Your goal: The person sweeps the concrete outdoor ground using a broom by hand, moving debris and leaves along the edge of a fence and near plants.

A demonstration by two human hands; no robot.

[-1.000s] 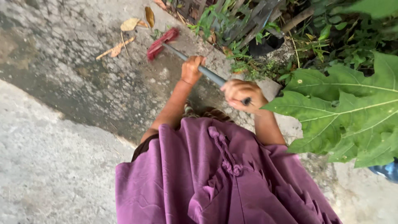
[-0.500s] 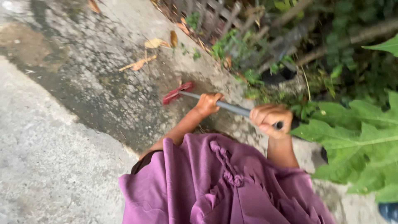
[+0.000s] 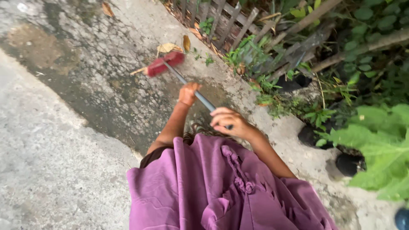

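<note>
While the head camera looks straight down, these parts show, largest first:

Ground: grey cracked concrete (image 3: pixel 64 170), darker and damp-looking in a band toward the plants; wide open room on the left side.
Garment: purple cloth (image 3: pixel 221 191) fills the lower middle and hides the person's legs and feet; cut off at the bottom edge.
Plants: green leaves (image 3: pixel 379 149) and a low wooden fence (image 3: pixel 221 21) line the right edge; blurred big leaf at lower right, dark pots partly hidden beneath.
Broom: grey handle with red bristle head (image 3: pixel 164 64), head down on the concrete near the fence, just beside dry leaves (image 3: pixel 170 47).
Right hand (image 3: pixel 230 121): fingers curled closed around the handle's top end, which it hides.
Left hand (image 3: pixel 188 93): wrapped closed around the handle farther down, toward the head.
</note>
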